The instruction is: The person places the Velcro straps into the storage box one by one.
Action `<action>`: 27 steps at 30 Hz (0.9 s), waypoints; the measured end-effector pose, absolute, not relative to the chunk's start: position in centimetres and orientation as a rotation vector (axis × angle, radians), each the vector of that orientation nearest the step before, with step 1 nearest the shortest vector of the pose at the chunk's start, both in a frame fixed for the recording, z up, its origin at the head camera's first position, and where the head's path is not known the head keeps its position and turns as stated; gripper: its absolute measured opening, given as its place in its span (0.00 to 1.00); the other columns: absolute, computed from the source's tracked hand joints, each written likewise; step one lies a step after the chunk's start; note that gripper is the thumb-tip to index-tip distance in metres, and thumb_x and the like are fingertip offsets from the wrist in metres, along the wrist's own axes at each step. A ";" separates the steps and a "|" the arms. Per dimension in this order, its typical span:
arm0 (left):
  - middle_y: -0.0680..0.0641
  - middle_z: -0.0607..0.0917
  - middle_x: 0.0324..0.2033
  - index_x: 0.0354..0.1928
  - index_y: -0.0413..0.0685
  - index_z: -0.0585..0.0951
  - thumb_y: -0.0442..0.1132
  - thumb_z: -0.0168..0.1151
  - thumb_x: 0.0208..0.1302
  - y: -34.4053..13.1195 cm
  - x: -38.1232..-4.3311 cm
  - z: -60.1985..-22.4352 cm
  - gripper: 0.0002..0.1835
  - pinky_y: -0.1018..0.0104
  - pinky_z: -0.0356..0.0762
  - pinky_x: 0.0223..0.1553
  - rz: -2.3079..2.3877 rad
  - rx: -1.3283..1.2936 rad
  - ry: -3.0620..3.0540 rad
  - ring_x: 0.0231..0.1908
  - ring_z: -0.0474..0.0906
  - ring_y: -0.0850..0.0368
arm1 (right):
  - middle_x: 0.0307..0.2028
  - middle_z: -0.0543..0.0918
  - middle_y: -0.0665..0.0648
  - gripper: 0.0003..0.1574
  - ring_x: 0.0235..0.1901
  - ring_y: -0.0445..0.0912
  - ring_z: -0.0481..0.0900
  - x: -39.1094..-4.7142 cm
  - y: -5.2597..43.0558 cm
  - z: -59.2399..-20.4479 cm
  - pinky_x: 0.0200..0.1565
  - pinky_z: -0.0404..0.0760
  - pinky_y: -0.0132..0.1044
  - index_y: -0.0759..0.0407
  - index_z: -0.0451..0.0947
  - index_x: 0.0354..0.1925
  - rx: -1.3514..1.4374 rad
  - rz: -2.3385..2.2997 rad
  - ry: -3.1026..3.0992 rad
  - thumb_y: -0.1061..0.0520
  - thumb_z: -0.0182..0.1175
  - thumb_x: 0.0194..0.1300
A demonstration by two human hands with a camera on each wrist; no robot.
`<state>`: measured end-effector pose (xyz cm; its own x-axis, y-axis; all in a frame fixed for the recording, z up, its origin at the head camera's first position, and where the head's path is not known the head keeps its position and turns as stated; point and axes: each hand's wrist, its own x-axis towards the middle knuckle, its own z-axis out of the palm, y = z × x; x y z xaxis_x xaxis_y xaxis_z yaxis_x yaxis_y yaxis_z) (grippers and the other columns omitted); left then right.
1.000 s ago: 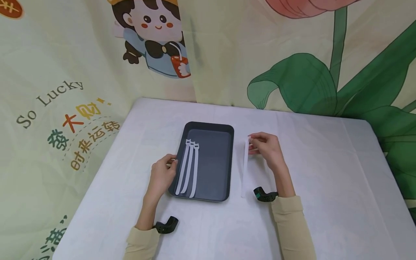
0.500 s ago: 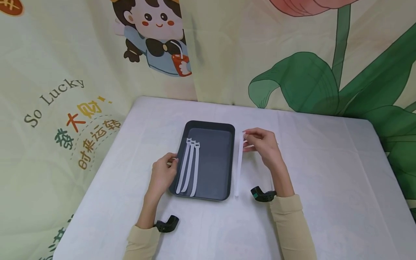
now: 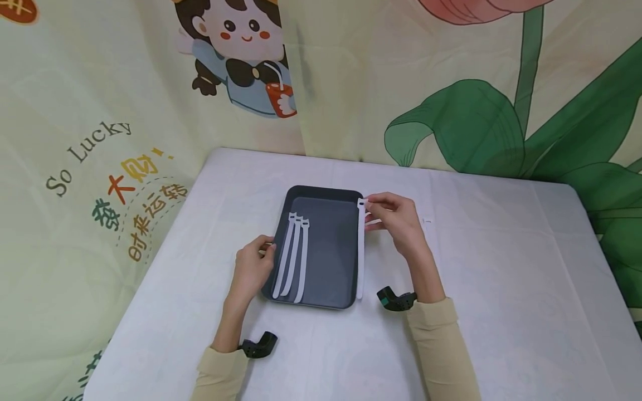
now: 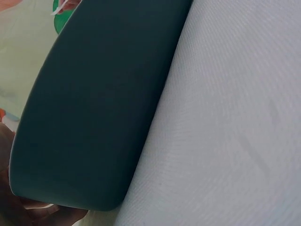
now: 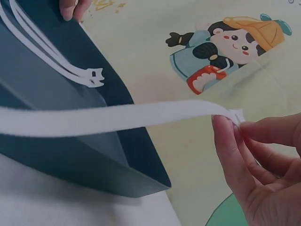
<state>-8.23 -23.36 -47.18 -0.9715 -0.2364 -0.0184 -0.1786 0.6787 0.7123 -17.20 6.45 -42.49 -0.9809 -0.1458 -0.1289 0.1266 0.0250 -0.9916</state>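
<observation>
My right hand point(image 3: 396, 220) pinches a white hook-and-loop cable tie point(image 3: 360, 250) by its slotted head, between thumb and index finger. The strap hangs lengthwise over the right rim of the dark grey tray point(image 3: 331, 262); in the right wrist view this cable tie point(image 5: 117, 120) crosses in front of the tray wall. Three more white cable ties point(image 3: 291, 256) lie side by side in the tray's left half, slotted heads toward the far end. At the tray's left rim, my left hand point(image 3: 253, 267) grips the edge with thumb and fingers.
White cloth covers the table point(image 3: 501, 267). On it, right of my right hand, shows the head of another white strap point(image 3: 427, 221), mostly hidden by the forearm. A printed curtain point(image 3: 341, 83) hangs behind the table's far edge.
My right hand has moved left with the cable tie, from beside the tray to over its right rim. The left hand and the tray have stayed in place.
</observation>
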 end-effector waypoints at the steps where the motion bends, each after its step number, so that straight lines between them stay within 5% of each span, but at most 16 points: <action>1: 0.36 0.89 0.40 0.55 0.34 0.83 0.34 0.57 0.74 -23.4 -8.2 -47.2 0.14 0.63 0.79 0.32 -1.181 0.347 -2.809 0.34 0.85 0.47 | 0.40 0.85 0.65 0.15 0.32 0.49 0.85 -17.2 6.4 -42.4 0.37 0.89 0.44 0.67 0.83 0.52 -0.021 -2.068 2.102 0.58 0.64 0.71; 8: 0.36 0.89 0.40 0.55 0.34 0.83 0.34 0.57 0.74 -23.4 -8.2 -47.2 0.14 0.63 0.78 0.31 -1.184 0.343 -2.806 0.33 0.85 0.47 | 0.42 0.84 0.69 0.15 0.32 0.51 0.85 -17.3 5.6 -41.8 0.36 0.88 0.43 0.68 0.82 0.51 -0.058 -2.108 2.079 0.59 0.65 0.71; 15: 0.36 0.88 0.40 0.56 0.35 0.83 0.34 0.57 0.74 -23.3 -8.3 -47.4 0.15 0.64 0.78 0.32 -1.194 0.346 -2.803 0.33 0.84 0.48 | 0.36 0.86 0.60 0.14 0.30 0.48 0.84 -17.3 4.6 -41.5 0.35 0.88 0.43 0.69 0.83 0.50 -0.098 -2.127 2.058 0.60 0.64 0.70; 27: 0.37 0.88 0.40 0.56 0.35 0.83 0.35 0.57 0.74 -23.4 -8.2 -47.4 0.15 0.63 0.79 0.32 -1.186 0.345 -2.805 0.33 0.84 0.48 | 0.37 0.86 0.59 0.14 0.31 0.48 0.84 -17.6 4.0 -40.2 0.35 0.88 0.42 0.67 0.83 0.50 -0.168 -2.179 2.037 0.59 0.64 0.71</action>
<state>-8.23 -23.37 -47.37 -0.9718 -0.2352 -0.0168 -0.1759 0.6756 0.7159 -17.64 4.02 -40.23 -0.9818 -0.1883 -0.0232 0.0358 -0.0637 -0.9973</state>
